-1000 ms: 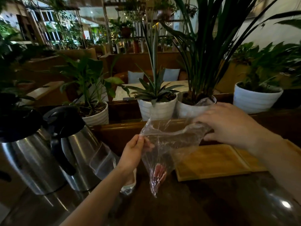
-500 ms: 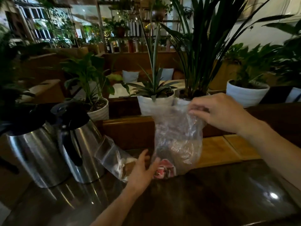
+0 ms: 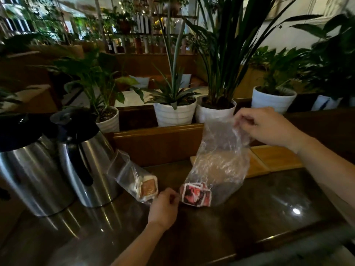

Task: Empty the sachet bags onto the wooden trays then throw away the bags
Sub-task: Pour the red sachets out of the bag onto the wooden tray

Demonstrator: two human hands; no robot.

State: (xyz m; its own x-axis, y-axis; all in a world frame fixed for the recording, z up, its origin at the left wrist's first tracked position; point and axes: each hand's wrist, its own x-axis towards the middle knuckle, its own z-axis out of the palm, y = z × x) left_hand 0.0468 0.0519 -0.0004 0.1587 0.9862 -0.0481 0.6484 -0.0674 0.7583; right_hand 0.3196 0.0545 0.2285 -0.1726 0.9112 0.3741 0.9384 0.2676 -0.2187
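Note:
A clear plastic bag point(image 3: 221, 156) stands upright on the dark counter, with red sachets point(image 3: 195, 194) at its bottom. My right hand point(image 3: 269, 127) pinches the bag's top edge. My left hand point(image 3: 163, 208) is closed at the bag's lower left corner, beside the red sachets. A second clear bag point(image 3: 132, 177) with brown and white sachets lies to the left, leaning against a steel jug. Light wooden trays point(image 3: 276, 158) lie behind the held bag, partly hidden by it.
Two steel thermos jugs point(image 3: 84, 162) with black lids stand at the left. A raised wooden ledge point(image 3: 157, 144) runs behind the counter, with several potted plants in white pots point(image 3: 174, 114) beyond it. The glossy dark counter point(image 3: 269, 208) stretches to the right and front.
The bag has come down from mid-air and now rests on the counter. My left hand moved from the bag's side down to its bottom corner. My right hand still holds the top.

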